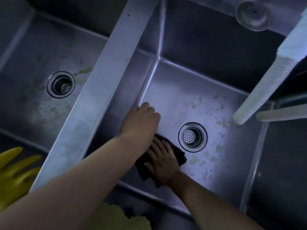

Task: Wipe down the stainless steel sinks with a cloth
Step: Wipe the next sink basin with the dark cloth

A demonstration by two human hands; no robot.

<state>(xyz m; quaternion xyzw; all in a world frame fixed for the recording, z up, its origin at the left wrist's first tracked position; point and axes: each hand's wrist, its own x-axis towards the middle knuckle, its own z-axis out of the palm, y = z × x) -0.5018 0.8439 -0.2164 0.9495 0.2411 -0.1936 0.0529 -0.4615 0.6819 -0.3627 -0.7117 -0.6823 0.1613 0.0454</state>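
Wiping barely started: right hand (163,161) flat on cloth (178,154), left hand (141,121) curled, empty; both sinks (191,97) stained.

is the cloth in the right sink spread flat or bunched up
Mostly spread: the dark cloth lies flat on the sink floor under the right hand's straight fingers.

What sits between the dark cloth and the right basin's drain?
Head view: only bare, wet steel floor separates the dark cloth from the drain.

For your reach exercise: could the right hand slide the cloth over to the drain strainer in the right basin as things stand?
Probably yes. The right hand presses the dark cloth beside the drain strainer, with bare basin floor between.
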